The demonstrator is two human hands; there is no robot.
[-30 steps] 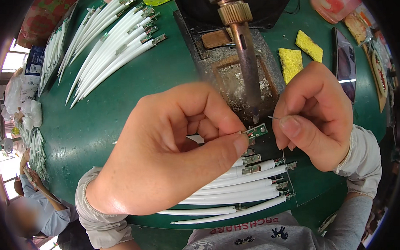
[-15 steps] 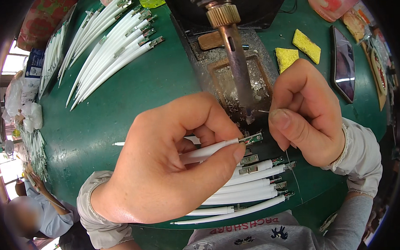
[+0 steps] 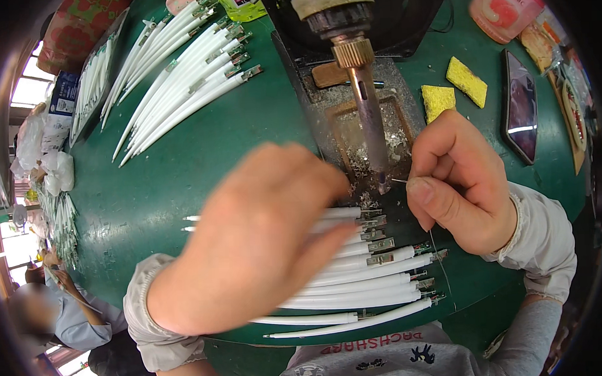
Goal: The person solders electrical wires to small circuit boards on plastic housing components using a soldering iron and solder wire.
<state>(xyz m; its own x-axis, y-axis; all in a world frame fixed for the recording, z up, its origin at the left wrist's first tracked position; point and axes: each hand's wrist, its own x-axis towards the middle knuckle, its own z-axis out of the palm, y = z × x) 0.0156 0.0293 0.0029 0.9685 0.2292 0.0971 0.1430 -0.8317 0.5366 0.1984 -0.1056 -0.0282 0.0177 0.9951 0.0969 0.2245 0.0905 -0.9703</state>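
My left hand (image 3: pixel 249 236), smeared by motion, hovers over a row of tapered white plastic tubes (image 3: pixel 364 276). Its thumb and forefinger are apart, with no tube gripped between them. Small circuit boards with metal clips (image 3: pixel 381 258) stick out of the tubes' right ends; the hand hides much of the row. Thin solder wire (image 3: pixel 399 180) is pinched between thumb and forefinger of my right hand (image 3: pixel 460 189). Its short end points left, close to the tip of a soldering iron (image 3: pixel 370 112), and its long tail hangs down over the table. The iron points downward in front of me.
Beneath the iron lies a solder-spattered tray (image 3: pixel 341 130). Yellow sponges (image 3: pixel 438 101), a phone (image 3: pixel 520 107) and a pink tub (image 3: pixel 505 10) sit to the right. More white tubes (image 3: pixel 191 92) are fanned out at the far left. Another person (image 3: pixel 80 312) works at the left edge.
My left hand has let go of the white tube it held, and its fingers have parted. A tube now lies at the row's far side. My right hand keeps the solder wire by the iron's tip.
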